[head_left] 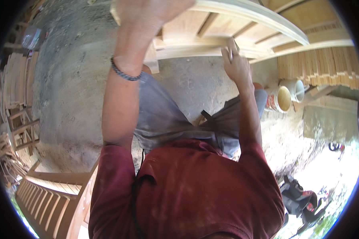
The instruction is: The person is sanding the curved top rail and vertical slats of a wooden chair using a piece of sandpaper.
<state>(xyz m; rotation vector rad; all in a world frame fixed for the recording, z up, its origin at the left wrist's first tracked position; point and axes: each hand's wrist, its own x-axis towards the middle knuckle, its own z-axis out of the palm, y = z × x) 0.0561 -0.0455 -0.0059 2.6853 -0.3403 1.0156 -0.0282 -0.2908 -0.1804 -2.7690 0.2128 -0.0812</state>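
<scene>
A pale wooden slatted frame (187,48) spans the top of the view, with long rails and several crosspieces between them. My left hand (147,16) is over its left end, smeared by motion, and its fingers are cut off by the upper edge. What that hand grips, if anything, cannot be seen. My right hand (237,65) is at the near rail, its fingers stretched out and apart against the wood. Nothing shows inside it. A dark braided band circles my left wrist.
Two buckets (284,98) stand at the right beside stacked wooden strips (319,65). A slatted wooden piece (44,199) is at the lower left. Timber boards (16,79) and a small wooden frame (24,129) lie along the left. A motorbike (301,197) is at the lower right.
</scene>
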